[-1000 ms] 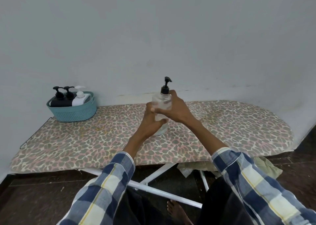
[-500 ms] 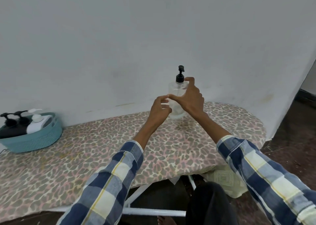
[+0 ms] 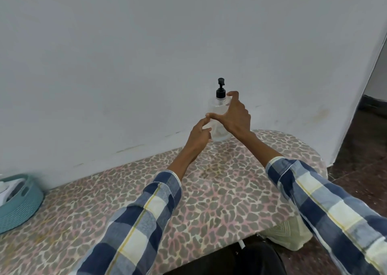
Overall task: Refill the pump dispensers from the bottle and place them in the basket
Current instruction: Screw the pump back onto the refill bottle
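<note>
A clear pump dispenser point(image 3: 217, 126) with a black pump head stands upright on the leopard-print ironing board point(image 3: 219, 191), close to the wall. My right hand point(image 3: 237, 116) is spread beside it, thumb stretched across its front and fingers up by its shoulder, not clamped on it. My left hand point(image 3: 199, 136) hovers at the dispenser's lower left with loosely bent fingers, holding nothing. The teal basket point(image 3: 23, 203) sits at the board's far left, cut off by the frame edge, with a white dispenser point(image 3: 8, 189) partly visible inside.
A plain white wall runs right behind the board. A pale folded cloth point(image 3: 289, 235) lies under the board's rounded right end. Dark floor and a wall corner are at the right.
The view has swung right, so the basket slid to the left edge. The clear dispenser went from my two-handed grip to standing farther right by the wall, and both hands have loosened from it.
</note>
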Demonstrator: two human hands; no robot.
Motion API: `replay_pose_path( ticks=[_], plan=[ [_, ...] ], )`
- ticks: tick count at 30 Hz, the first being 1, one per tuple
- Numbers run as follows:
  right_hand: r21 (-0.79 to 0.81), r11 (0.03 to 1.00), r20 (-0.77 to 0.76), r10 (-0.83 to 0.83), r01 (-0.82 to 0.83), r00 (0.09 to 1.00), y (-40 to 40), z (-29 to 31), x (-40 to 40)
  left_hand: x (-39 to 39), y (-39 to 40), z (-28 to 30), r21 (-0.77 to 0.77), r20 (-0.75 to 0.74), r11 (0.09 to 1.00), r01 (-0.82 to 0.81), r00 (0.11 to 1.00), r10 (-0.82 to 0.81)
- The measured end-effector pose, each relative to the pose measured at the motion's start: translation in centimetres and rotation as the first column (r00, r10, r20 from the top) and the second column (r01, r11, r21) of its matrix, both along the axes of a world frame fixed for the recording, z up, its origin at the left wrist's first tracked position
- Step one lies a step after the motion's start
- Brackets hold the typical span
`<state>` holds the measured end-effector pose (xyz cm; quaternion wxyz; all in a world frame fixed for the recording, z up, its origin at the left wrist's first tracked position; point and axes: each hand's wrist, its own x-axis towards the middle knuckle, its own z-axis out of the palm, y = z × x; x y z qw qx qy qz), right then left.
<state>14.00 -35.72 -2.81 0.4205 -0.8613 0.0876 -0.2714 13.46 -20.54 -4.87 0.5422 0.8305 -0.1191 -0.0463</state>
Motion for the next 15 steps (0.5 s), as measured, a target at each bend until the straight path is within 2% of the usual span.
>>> replay_pose_path(
  ticks=[15],
  plan=[
    [-0.042,0.996,-0.058,0.071,-0.073,0.996,-0.4,-2.1,1.9,1.1,0.3,-1.7,0.141,0.005,0.99,0.014,1.0,-0.014]
  ],
)
